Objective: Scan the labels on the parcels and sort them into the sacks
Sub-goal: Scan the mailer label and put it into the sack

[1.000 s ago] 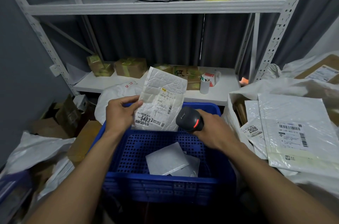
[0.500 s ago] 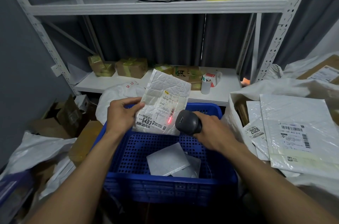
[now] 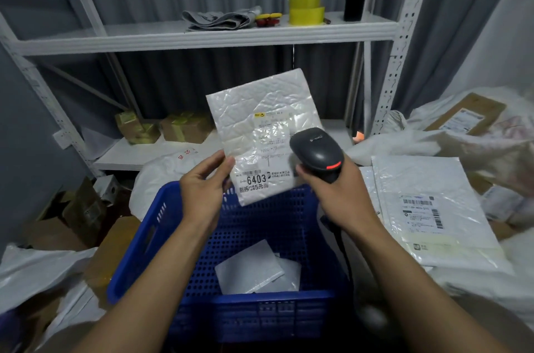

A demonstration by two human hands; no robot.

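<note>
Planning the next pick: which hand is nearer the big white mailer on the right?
Right. The right hand sits just left of the mailer; the left hand is farther left.

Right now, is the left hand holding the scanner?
No, the right hand grips the scanner, while the left hand pinches the white parcel marked 6403.
</note>
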